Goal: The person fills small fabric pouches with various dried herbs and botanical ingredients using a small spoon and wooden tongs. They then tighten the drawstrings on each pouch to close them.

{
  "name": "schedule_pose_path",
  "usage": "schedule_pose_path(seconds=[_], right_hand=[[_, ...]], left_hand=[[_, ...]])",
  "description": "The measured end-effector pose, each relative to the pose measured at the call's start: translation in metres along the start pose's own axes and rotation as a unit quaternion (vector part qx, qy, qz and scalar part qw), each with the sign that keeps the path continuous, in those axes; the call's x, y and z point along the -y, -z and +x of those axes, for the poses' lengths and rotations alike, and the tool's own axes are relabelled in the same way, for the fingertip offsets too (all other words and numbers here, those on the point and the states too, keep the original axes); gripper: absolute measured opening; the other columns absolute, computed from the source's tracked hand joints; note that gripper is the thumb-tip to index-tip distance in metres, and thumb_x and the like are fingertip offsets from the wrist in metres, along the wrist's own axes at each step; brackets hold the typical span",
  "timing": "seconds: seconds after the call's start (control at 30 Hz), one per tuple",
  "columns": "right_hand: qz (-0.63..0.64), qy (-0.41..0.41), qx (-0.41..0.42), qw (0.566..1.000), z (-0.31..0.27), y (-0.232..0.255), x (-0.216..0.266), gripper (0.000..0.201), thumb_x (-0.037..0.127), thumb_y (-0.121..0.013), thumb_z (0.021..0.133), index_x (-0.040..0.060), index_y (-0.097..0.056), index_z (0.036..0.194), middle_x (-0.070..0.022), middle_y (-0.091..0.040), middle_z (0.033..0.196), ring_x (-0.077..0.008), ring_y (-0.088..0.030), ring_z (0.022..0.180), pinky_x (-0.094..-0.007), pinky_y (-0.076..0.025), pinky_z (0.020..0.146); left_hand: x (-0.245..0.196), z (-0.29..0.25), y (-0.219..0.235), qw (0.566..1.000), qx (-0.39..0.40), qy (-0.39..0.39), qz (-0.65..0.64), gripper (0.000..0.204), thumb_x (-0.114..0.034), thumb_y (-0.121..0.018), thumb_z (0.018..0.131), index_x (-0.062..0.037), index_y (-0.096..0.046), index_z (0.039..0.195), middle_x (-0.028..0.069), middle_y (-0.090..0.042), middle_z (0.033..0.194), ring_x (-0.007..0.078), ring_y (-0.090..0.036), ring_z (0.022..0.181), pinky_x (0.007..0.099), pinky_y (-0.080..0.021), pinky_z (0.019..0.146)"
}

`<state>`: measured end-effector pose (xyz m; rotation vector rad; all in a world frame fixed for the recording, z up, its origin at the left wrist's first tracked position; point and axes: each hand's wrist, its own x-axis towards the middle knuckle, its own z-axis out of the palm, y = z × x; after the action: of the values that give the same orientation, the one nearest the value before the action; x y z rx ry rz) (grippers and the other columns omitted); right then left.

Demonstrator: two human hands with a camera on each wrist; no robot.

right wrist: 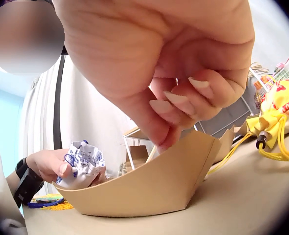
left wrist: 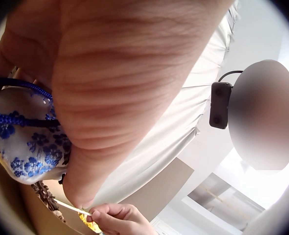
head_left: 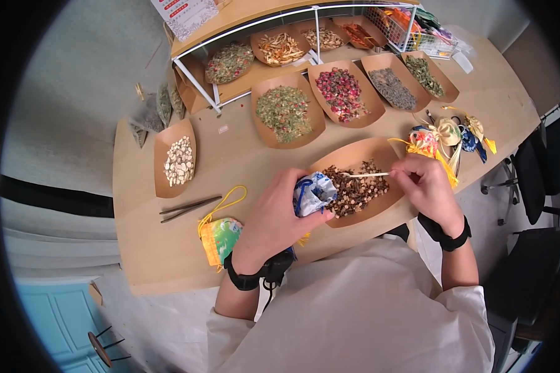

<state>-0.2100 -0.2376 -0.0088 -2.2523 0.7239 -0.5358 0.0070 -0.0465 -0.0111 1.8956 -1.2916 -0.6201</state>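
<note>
A white drawstring pouch with blue flowers and blue cord (head_left: 316, 196) is gripped in my left hand (head_left: 269, 217), its mouth open and tilted over the near paper tray (head_left: 362, 149). Chopped brown and tan dried pieces (head_left: 362, 200) lie in that tray. My right hand (head_left: 430, 191) pinches a thin pale stick-like tool (head_left: 373, 174) between thumb and fingers, above the tray's right side. The tool's far end is among the dried pieces, near the pouch mouth; its tip's shape is hard to make out. In the right wrist view the tray wall (right wrist: 149, 193) hides that end.
Paper trays of green herbs (head_left: 284, 112), rosebuds (head_left: 342, 93) and lavender-grey buds (head_left: 392, 88) line the back, below a white-framed shelf (head_left: 196, 81). At left are a tray of white slices (head_left: 179, 161), tweezers (head_left: 191, 209) and a green-yellow pouch (head_left: 220, 239). Finished pouches (head_left: 448, 132) lie right.
</note>
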Motion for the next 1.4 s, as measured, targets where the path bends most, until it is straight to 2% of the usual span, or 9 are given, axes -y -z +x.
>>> schedule_pose_path(seconds=[0.07,0.1,0.27,0.57,0.9,1.1,1.2,1.3,1.4], right_hand=[[0.033,-0.039,0.027,0.998,0.0,0.004,0.002,0.009,0.001,-0.066,0.088,-0.0028,-0.073,0.091,-0.011,-0.067,0.078,-0.0189,-0.06,0.064,-0.0323,-0.049,0.062],[0.033,-0.039,0.027,0.998,0.0,0.006,0.0,0.009,0.001,-0.066,0.088,-0.0028,-0.073,0.091,-0.011,-0.067,0.078,-0.0189,-0.06,0.064,-0.0323,-0.049,0.062],[0.041,-0.069,0.064,0.995,0.0,0.011,0.001,0.01,0.0,-0.064,0.087,-0.0028,-0.073,0.091,-0.0085,-0.067,0.077,-0.0148,-0.059,0.065,-0.0295,-0.048,0.063],[0.134,-0.093,0.054,0.985,0.001,0.007,-0.012,0.011,0.002,-0.064,0.092,-0.0027,-0.074,0.091,0.0011,-0.067,0.076,-0.004,-0.053,0.068,-0.0238,-0.044,0.061],[0.161,-0.103,0.037,0.981,0.003,0.012,-0.027,0.012,0.003,-0.065,0.093,-0.0004,-0.075,0.09,0.0076,-0.059,0.07,-0.0009,-0.044,0.063,-0.0221,-0.036,0.056],[0.169,-0.091,0.021,0.981,0.001,0.017,-0.012,0.011,0.004,-0.066,0.094,-0.0007,-0.075,0.09,0.006,-0.063,0.073,-0.0011,-0.045,0.064,-0.0225,-0.036,0.055],[0.18,-0.048,-0.017,0.982,-0.005,0.011,0.004,0.009,0.003,-0.067,0.093,-0.0019,-0.074,0.091,0.003,-0.065,0.075,-0.0029,-0.047,0.064,-0.0236,-0.037,0.055],[0.042,0.044,-0.022,0.998,-0.009,0.008,0.031,0.006,0.001,-0.069,0.092,-0.0032,-0.073,0.092,-0.0041,-0.059,0.073,-0.0103,-0.049,0.059,-0.0268,-0.039,0.055],[0.044,0.051,-0.054,0.996,-0.008,0.009,0.025,0.006,0.0,-0.069,0.092,-0.003,-0.073,0.092,-0.0048,-0.059,0.073,-0.0115,-0.05,0.059,-0.0272,-0.04,0.055]], left_hand=[[0.0,0.0,0.0,1.0,-0.001,-0.002,0.001,0.065,-0.029,-0.09,0.076,-0.0013,-0.056,0.125,0.0159,-0.069,0.111,0.0283,-0.068,0.102,0.038,-0.053,0.09],[-0.001,0.0,0.0,1.0,-0.001,-0.001,0.005,0.066,-0.03,-0.089,0.076,-0.0013,-0.056,0.125,0.0161,-0.069,0.111,0.0285,-0.068,0.103,0.0382,-0.053,0.09],[0.0,0.001,0.0,1.0,0.0,-0.002,0.017,0.066,-0.031,-0.089,0.076,-0.0014,-0.056,0.125,0.0166,-0.069,0.112,0.0289,-0.069,0.104,0.0388,-0.053,0.09],[0.001,0.002,0.0,1.0,0.014,0.017,0.001,0.067,-0.034,-0.089,0.076,-0.001,-0.056,0.125,0.0159,-0.069,0.111,0.0279,-0.068,0.102,0.0384,-0.053,0.089],[-0.001,0.007,0.0,1.0,0.013,0.016,-0.012,0.067,-0.033,-0.088,0.077,-0.0005,-0.059,0.127,0.0151,-0.07,0.113,0.0272,-0.069,0.104,0.0383,-0.053,0.091],[0.0,0.008,-0.001,0.999,0.021,0.017,-0.021,0.067,-0.032,-0.088,0.077,0.0004,-0.059,0.128,0.0149,-0.07,0.114,0.0276,-0.068,0.105,0.0381,-0.053,0.092],[-0.002,0.008,0.0,0.999,0.023,0.019,-0.022,0.067,-0.031,-0.088,0.077,0.0007,-0.059,0.128,0.015,-0.07,0.115,0.0272,-0.068,0.106,0.0379,-0.052,0.093],[-0.002,0.008,-0.001,0.999,0.024,0.017,-0.022,0.068,-0.03,-0.089,0.076,0.0007,-0.058,0.129,0.0151,-0.069,0.116,0.0271,-0.068,0.107,0.0379,-0.052,0.093],[0.0,0.007,-0.001,0.999,0.024,0.018,-0.02,0.069,-0.03,-0.089,0.076,0.0006,-0.058,0.129,0.0149,-0.069,0.116,0.0273,-0.067,0.107,0.0379,-0.052,0.093]])
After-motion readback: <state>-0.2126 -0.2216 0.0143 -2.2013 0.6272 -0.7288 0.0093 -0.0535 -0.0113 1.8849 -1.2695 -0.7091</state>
